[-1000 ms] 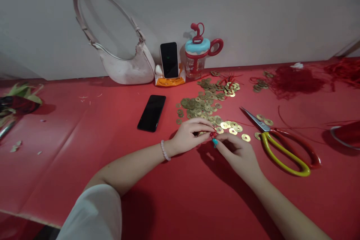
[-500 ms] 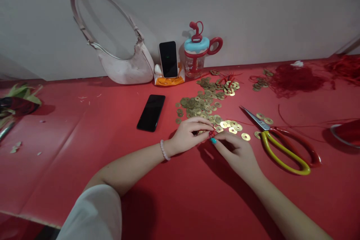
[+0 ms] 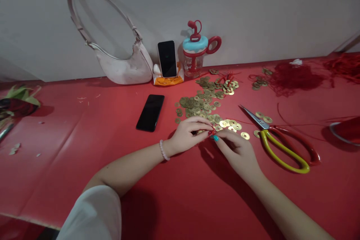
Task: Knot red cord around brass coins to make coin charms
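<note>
My left hand (image 3: pixel 189 133) and my right hand (image 3: pixel 235 149) meet fingertip to fingertip just in front of the coins. Both are closed in a pinch on a short piece of red cord (image 3: pixel 211 132), mostly covered by the fingers. Whether a coin is threaded on it I cannot make out. A pile of brass coins with holes (image 3: pixel 197 105) lies right behind the left hand. Brighter gold coins (image 3: pixel 233 123) are scattered beyond the right fingers. To the right lie scissors (image 3: pixel 266 125) with one yellow and one red handle, their blades pointing to the back left.
A black phone (image 3: pixel 150 112) lies left of the coins. Behind stand a white handbag (image 3: pixel 126 68), a propped phone (image 3: pixel 167 59) and a clear cup (image 3: pixel 193 62) with a blue lid. Tangled red thread (image 3: pixel 298 77) and a red spool (image 3: pixel 347 132) are at the right.
My right thumb and fingertips have shifted slightly at the red cord, the thumb nail turning a little. The left hand keeps its grip. The whole view has moved slightly.
</note>
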The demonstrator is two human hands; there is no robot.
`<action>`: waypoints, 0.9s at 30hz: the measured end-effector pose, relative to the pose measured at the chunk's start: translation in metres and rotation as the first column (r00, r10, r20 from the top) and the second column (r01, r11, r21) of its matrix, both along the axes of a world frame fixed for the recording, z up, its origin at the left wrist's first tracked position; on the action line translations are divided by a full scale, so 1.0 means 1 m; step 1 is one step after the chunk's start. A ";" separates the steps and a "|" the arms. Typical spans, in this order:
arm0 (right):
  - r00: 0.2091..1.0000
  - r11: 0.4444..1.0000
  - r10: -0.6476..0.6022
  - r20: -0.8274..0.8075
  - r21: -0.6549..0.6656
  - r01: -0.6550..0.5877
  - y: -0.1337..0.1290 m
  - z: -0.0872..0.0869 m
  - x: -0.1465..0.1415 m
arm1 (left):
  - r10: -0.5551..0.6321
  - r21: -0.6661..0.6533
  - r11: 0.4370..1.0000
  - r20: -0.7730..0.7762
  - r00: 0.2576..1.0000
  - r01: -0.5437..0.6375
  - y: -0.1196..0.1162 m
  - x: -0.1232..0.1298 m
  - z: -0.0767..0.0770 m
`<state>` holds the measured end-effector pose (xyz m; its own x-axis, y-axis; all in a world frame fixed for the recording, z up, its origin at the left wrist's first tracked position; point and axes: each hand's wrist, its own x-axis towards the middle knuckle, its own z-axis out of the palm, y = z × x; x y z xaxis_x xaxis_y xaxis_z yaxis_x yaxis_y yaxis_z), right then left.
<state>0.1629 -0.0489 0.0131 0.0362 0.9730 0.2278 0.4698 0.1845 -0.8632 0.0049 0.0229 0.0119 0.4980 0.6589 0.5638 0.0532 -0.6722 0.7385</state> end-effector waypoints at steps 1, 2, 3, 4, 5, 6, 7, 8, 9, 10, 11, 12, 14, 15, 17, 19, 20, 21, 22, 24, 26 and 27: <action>1.000 1.000 -0.005 -0.004 0.006 0.005 0.000 0.000 0.000 | -0.001 0.002 1.000 -0.003 1.000 0.001 0.000 0.000 0.000; 1.000 1.000 -0.014 -0.011 0.009 0.014 0.000 0.001 0.000 | -0.002 0.005 1.000 -0.005 1.000 0.002 0.000 0.000 0.000; 0.999 1.000 -0.027 -0.018 0.008 0.027 0.000 0.001 -0.001 | -0.003 0.006 1.000 -0.006 1.000 0.003 0.000 0.000 0.000; 0.999 0.999 -0.043 -0.027 0.005 0.043 0.000 0.001 -0.001 | -0.003 0.004 1.000 -0.005 1.000 0.003 0.000 0.001 0.000; 0.998 0.998 -0.058 -0.039 -0.003 0.058 -0.001 0.001 -0.002 | -0.001 0.004 1.000 -0.002 1.000 0.001 0.000 0.001 0.001; 0.996 0.998 -0.068 -0.053 -0.015 0.068 -0.001 0.000 -0.002 | 0.001 0.002 1.000 0.000 1.000 -0.001 0.000 0.001 0.001; 0.995 0.997 -0.076 -0.069 -0.031 0.074 -0.002 0.000 -0.003 | 0.004 0.000 1.000 0.001 1.000 -0.004 0.000 0.001 0.001; 0.993 0.996 -0.079 -0.085 -0.050 0.075 -0.002 -0.001 -0.003 | 0.007 -0.003 1.000 -0.001 1.000 -0.007 0.000 0.001 0.001; 0.991 0.995 -0.079 -0.104 -0.064 0.073 -0.003 -0.001 -0.004 | 0.009 -0.006 1.000 -0.005 1.000 -0.009 0.000 0.001 0.001; 0.989 0.995 -0.079 -0.126 -0.073 0.070 -0.003 -0.002 -0.004 | 0.010 -0.010 1.000 -0.010 1.000 -0.010 -0.001 0.001 0.001; 0.986 0.995 -0.078 -0.149 -0.080 0.066 -0.003 -0.002 -0.004 | 0.010 -0.014 1.000 -0.016 1.000 -0.010 -0.001 0.001 0.001; 0.982 0.995 -0.077 -0.172 -0.081 0.064 -0.003 -0.003 -0.004 | 0.010 -0.018 1.000 -0.019 1.000 -0.010 -0.001 0.001 0.000; 0.974 0.995 -0.077 -0.212 -0.074 0.062 -0.002 -0.005 -0.005 | 0.011 -0.022 1.000 -0.022 1.000 -0.012 0.000 0.001 0.000; 0.972 0.995 -0.076 -0.222 -0.074 0.061 -0.001 -0.005 -0.005 | 0.011 -0.019 1.000 -0.021 1.000 -0.012 0.000 0.001 0.000; 0.972 0.996 -0.067 -0.225 -0.075 0.051 -0.001 -0.006 -0.005 | 0.011 -0.005 1.000 -0.017 1.000 -0.011 0.000 0.001 0.000; 0.973 0.997 -0.052 -0.225 -0.075 0.035 -0.001 -0.006 -0.006 | 0.009 0.006 1.000 -0.019 1.000 -0.009 0.000 0.001 0.000; 0.973 0.997 -0.044 -0.226 -0.073 0.028 -0.002 -0.005 -0.006 | 0.007 0.006 1.000 -0.023 1.000 -0.007 0.000 0.000 0.000; 0.973 0.997 -0.038 -0.227 -0.068 0.023 -0.002 -0.005 -0.006 | 0.006 0.004 1.000 -0.028 1.000 -0.006 0.000 0.000 0.000; 0.973 0.998 -0.038 -0.228 -0.063 0.024 -0.003 -0.004 -0.006 | 0.006 -0.001 1.000 -0.033 0.999 -0.006 0.000 0.000 0.000; 0.973 0.998 -0.046 -0.226 -0.051 0.035 -0.004 -0.004 -0.006 | 0.007 -0.007 1.000 -0.036 0.999 -0.007 0.000 0.000 0.000; 0.975 0.998 -0.056 -0.213 -0.038 0.049 -0.004 -0.003 -0.006 | 0.004 -0.017 1.000 -0.036 0.999 -0.005 -0.001 0.000 -0.001; 0.978 0.998 -0.056 -0.199 -0.033 0.051 -0.004 -0.003 -0.005 | -0.001 -0.024 1.000 -0.039 0.999 0.000 -0.001 0.000 -0.001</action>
<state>0.1574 -0.0528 0.0100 0.1305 0.9742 0.1842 0.2955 0.1391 -0.9451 0.0052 0.0219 0.0108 0.5197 0.6718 0.5279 0.0822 -0.6543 0.7518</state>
